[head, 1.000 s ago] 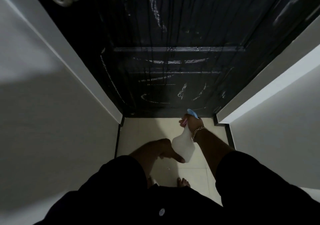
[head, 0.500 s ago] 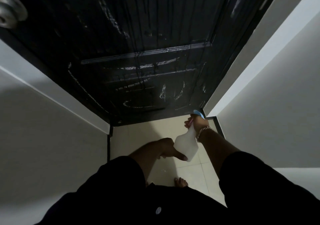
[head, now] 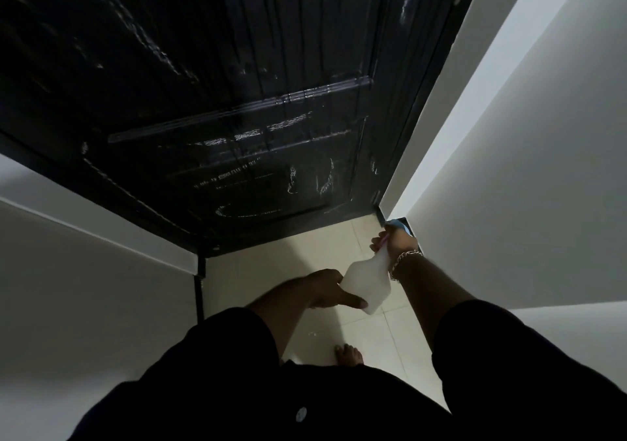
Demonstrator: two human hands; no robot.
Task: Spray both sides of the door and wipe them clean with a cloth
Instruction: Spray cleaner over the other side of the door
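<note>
Head view, L to R. Far L was a grey wall (head: 84, 305) w/ a pale frame edge (head: 101, 237) running diagonally beside the door. The black door (head: 220, 101) filled the top and centre, shut in its frame, panelled, w/ wet streaks and white smears low on its face, esp. near the bottom R corner. Below it lay cream floor tiles (head: 271, 261), w/ a few small drops on a tile near the person's foot (head: 349, 354), bare, toes just visible.

The left hand (head: 325, 288) sat low at centre, forearm coming up from a black sleeve (head: 220, 356). Its forefinger was stretched out under the base of the spray bottle (head: 368, 283), touching it; the other fingers were hidden behind the hand, so can't tell how far they curled.

The bottle was translucent white, tilted, base toward the person, nozzle end toward the door's bottom R corner, close to the frame there. The right hand (head: 395, 240) gripped its neck, fingers wrapped round a pink trigger, a blue spray head (head: 398, 225) poking out beyond the knuckles. A chain bracelet (head: 405, 259) sat on that wrist. No cloth in either hand.

Far R was a white jamb (head: 475, 101), brightly lit, then another grey wall (head: 543, 169).
</note>
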